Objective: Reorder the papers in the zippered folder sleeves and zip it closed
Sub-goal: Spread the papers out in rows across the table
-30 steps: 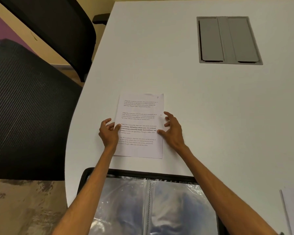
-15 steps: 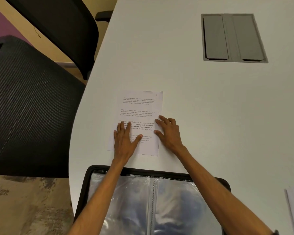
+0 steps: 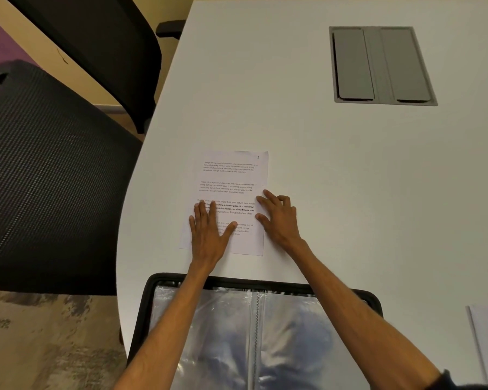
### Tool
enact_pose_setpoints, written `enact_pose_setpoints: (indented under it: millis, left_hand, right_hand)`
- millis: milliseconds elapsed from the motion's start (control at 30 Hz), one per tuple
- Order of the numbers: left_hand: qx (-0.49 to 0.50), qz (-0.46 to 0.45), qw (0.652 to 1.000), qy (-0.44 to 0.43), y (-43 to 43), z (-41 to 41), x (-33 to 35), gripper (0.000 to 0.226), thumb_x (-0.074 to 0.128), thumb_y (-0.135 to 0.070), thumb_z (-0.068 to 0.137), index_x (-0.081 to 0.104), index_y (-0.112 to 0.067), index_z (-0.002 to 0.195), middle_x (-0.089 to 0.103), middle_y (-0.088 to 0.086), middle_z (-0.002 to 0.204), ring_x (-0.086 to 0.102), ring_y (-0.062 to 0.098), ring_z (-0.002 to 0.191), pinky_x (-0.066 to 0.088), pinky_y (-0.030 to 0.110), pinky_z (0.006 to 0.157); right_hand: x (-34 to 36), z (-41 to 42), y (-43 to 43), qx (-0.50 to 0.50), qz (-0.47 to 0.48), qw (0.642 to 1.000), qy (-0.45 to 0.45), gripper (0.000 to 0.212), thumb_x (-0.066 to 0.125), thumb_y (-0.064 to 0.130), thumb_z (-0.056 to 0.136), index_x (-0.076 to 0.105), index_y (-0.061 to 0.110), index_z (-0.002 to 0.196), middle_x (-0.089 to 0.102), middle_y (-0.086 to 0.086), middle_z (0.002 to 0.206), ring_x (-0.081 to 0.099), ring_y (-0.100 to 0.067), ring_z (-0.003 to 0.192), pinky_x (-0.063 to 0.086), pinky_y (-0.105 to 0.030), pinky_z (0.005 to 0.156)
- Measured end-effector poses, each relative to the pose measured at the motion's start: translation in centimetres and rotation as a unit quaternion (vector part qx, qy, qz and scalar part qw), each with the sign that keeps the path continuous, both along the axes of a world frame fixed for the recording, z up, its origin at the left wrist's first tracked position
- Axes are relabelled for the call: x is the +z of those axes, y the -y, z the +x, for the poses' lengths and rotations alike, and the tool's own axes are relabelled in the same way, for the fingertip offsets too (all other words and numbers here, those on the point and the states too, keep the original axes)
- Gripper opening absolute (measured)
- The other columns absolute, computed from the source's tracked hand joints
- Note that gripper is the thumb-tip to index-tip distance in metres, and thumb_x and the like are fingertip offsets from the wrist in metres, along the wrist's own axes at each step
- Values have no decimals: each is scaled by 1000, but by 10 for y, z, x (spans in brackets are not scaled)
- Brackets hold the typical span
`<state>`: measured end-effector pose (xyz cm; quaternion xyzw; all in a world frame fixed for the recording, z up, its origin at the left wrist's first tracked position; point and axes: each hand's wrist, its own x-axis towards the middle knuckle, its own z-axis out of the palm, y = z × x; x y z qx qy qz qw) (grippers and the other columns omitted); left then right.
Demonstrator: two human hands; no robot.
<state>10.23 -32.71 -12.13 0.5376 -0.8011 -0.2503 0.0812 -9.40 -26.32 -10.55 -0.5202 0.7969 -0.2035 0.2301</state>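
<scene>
Surface (image 3: 350, 178) is plain white, zippered folder (image 3: 251, 281) lying open at its near edge, clear sleeves (image 3: 220, 327) showing. Just past it sits a printed paper (image 3: 234, 175). Left hand (image 3: 209, 235) lies flat on it, fingers spread; right hand (image 3: 279, 218) rests loosely bent fingers on its right edge.

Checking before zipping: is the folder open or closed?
Open. The folder lies spread flat, clear sleeves showing on both sides of its spine.
</scene>
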Motion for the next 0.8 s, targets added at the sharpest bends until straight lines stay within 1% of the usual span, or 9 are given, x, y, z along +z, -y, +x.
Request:
enact_pose_setpoints:
  millis: [100, 267, 467, 533, 600, 633, 700, 800]
  left_hand:
    - [6, -12, 999, -45, -6, 0, 6, 81, 38, -56, 97, 3, -16, 157, -8, 6, 165, -14, 17, 150, -10, 37, 122]
    - [17, -9, 996, -82, -27, -4, 22, 74, 43, -47, 101, 9, -14, 157, -1, 6, 165, -7, 17, 152, -3, 38, 124]
    - [-1, -15, 993, -118, -72, -27, 52, 62, 44, -38, 103, 23, -10, 154, 14, 10, 163, 7, 20, 151, 1, 38, 124]
    - [-13, -15, 991, -132, -91, -36, 61, 57, 45, -36, 103, 30, -10, 152, 23, 10, 160, 15, 22, 149, 9, 40, 124]
    - [-25, -28, 988, -150, -114, -44, 67, 50, 47, -35, 102, 41, -10, 145, 40, 10, 150, 31, 23, 141, 26, 41, 119]
    - [-29, -29, 987, -155, -127, -48, 70, 45, 49, -33, 102, 46, -11, 141, 47, 9, 143, 37, 21, 136, 32, 37, 114]
    - [-45, -23, 986, -160, -154, -58, 75, 36, 51, -30, 101, 54, -13, 132, 55, 4, 133, 43, 17, 127, 36, 30, 105]
    - [-88, -23, 982, -167, -198, -74, 80, 23, 55, -25, 98, 62, -15, 119, 62, 0, 120, 50, 17, 114, 45, 34, 95]
  right_hand:
    - [4, 1, -9, -16, -35, 999, 13, 53, 51, 38, 98, 38, 24, 147, 29, 2, 158, 27, -22, 137, 31, -44, 105]
    - [15, 1, -34, -37, -58, 998, -1, 44, 50, 37, 99, 48, 22, 141, 40, 0, 151, 33, -22, 135, 34, -44, 104]
    - [35, -6, -85, -72, -76, 994, 21, 41, 48, 38, 101, 50, 22, 139, 47, 1, 146, 34, -19, 135, 31, -39, 104]
    - [42, -10, -106, -93, -83, 992, 27, 40, 47, 39, 101, 51, 23, 137, 48, 2, 144, 35, -18, 134, 30, -37, 102]
    - [48, -14, -131, -114, -96, 988, 35, 37, 47, 39, 101, 53, 24, 135, 51, 3, 140, 37, -17, 132, 29, -34, 101]
    - [51, -16, -146, -127, -103, 986, 39, 36, 47, 39, 101, 54, 25, 133, 52, 4, 139, 38, -16, 131, 28, -33, 100]
    - [56, -22, -181, -153, -110, 981, 50, 33, 47, 39, 101, 55, 26, 131, 53, 5, 137, 38, -14, 130, 26, -30, 98]
    - [59, -36, -240, -201, -119, 971, 58, 29, 50, 36, 100, 57, 27, 127, 55, 7, 134, 43, -14, 126, 30, -33, 101]
